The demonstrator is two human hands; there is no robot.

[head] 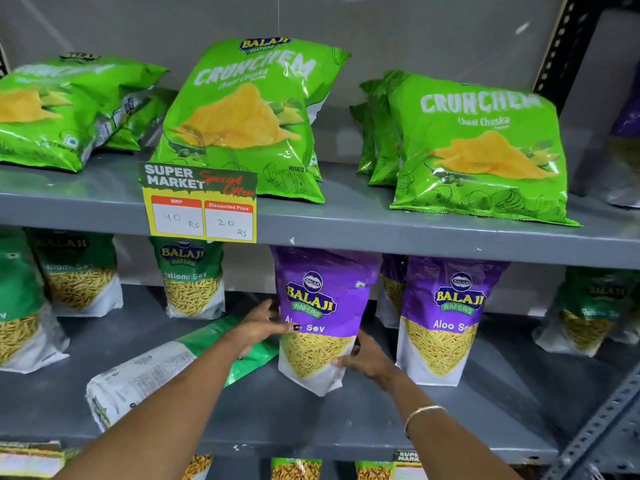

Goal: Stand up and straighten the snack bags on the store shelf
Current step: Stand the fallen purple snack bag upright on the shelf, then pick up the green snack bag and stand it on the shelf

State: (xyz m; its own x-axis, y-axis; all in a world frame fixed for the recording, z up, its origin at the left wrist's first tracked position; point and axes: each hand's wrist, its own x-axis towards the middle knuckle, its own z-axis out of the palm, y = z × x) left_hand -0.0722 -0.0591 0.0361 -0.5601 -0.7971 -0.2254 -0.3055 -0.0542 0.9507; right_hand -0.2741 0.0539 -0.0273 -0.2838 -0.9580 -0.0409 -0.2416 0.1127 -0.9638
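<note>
Aloo Sev bag [320, 317] stands (slightly tilted) clasped between left grip [258, 327] and right grip [367, 362].

Head camera looks forward and slightly down, close to grey shelves [415, 233]

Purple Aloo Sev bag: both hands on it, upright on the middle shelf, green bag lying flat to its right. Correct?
Not quite. The head view shows the flat green bag to the left of the purple Aloo Sev bag, under the left forearm. Both hands, left and right, do hold the purple bag upright.

A shop: grey metal shelves [381, 233] of snack bags [242, 123], probably a supermarket price tag [201, 206]
</note>
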